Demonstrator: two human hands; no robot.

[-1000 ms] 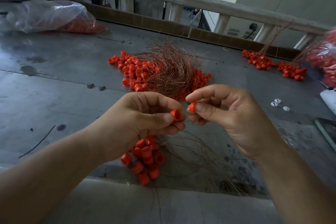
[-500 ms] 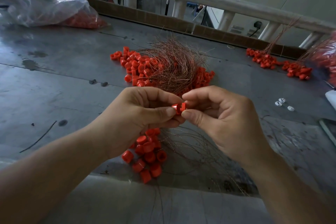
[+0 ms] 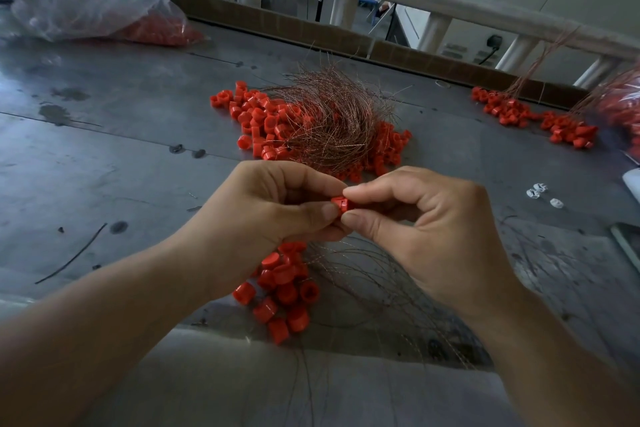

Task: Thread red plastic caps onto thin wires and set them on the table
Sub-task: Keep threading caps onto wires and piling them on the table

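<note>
Left hand [image 3: 273, 215]: your thumb and forefinger pinch the cap [image 3: 341, 203], just in front of the wire heap [image 3: 332, 125].
Right hand [image 3: 426, 236]: you pinch the same cap from the other side.
Loose caps [image 3: 284, 291]: on the tabletop [image 3: 104, 156], nearer you than the wire heap.

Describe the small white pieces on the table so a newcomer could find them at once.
Take the grey metal table and go to its right side, beyond the right hand. There, on bare metal, lie a few small white pieces. They are the only white parts; the loose pieces elsewhere are red caps.
</note>
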